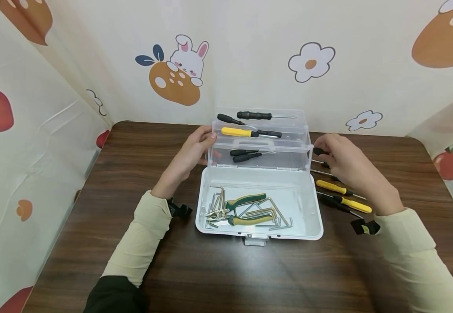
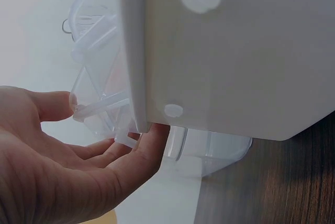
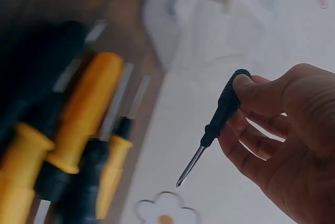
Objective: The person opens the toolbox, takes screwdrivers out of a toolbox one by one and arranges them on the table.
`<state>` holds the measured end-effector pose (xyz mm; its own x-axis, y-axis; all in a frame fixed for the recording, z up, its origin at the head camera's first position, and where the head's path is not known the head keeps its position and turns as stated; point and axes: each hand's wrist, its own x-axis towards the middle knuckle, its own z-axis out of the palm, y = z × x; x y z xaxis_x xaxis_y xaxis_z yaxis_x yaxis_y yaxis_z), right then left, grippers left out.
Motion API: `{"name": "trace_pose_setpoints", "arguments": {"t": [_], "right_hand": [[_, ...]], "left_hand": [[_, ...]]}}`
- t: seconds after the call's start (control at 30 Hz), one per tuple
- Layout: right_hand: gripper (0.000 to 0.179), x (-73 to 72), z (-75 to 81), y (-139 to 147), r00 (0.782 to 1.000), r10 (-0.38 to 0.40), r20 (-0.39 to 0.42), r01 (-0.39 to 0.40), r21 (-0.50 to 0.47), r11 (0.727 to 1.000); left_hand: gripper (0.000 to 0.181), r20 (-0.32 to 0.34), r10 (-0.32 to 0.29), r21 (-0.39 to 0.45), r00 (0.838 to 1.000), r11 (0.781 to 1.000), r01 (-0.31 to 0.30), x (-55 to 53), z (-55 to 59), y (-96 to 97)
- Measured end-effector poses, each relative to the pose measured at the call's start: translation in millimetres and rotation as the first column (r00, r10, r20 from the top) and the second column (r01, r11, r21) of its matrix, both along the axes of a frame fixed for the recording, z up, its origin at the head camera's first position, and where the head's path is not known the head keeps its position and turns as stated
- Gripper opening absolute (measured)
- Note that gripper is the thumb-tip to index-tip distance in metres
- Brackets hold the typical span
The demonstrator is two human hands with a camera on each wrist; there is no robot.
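In the right wrist view, my right hand [image 1: 343, 164] pinches a small screwdriver [image 3: 226, 102] by its black handle, its bare shaft slanting downward. It is just right of the clear fold-out trays in the head view. With thumb and fingers, my left hand [image 1: 190, 153] holds the left end of a clear tray [image 2: 102, 104]. Black-handled screwdrivers and one yellow screwdriver [image 1: 237, 131] lie in the trays. They rise at the back of an opened white toolbox [image 1: 306, 213]. Inside its base are green-handled pliers [image 1: 251, 221] and several hex keys [image 1: 285, 213].
Several more screwdrivers lie on the wooden table [image 1: 289, 278] right of the box, among them a yellow-and-black one [image 1: 330, 186]. A patterned backdrop [image 1: 249, 65] stands right behind the trays. The toolbox latch [image 1: 255, 240] sticks out at the front.
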<state>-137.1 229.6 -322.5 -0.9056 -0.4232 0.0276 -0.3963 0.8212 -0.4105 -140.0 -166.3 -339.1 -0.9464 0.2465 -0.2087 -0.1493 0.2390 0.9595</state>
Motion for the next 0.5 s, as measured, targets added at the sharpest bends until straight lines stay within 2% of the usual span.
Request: {"name": "trace_pose_setpoints", "arguments": {"t": [0.23, 0.5], "right_hand": [[0.028, -1.1, -27.2, 10.8, 0.997, 0.017, 0.076, -0.02, 0.039, 0.999], [0.02, -2.8, -40.4, 15.0, 0.994, 0.063, 0.086, -0.071, 0.091, 0.993]], "left_hand": [[0.052, -0.002, 0.0, 0.001, 1.0, 1.0, 0.0, 0.3, 0.1, 1.0], [0.051, 0.011, 0.014, 0.019, 1.0, 1.0, -0.014, -0.5, 1.2, 2.1]]}}
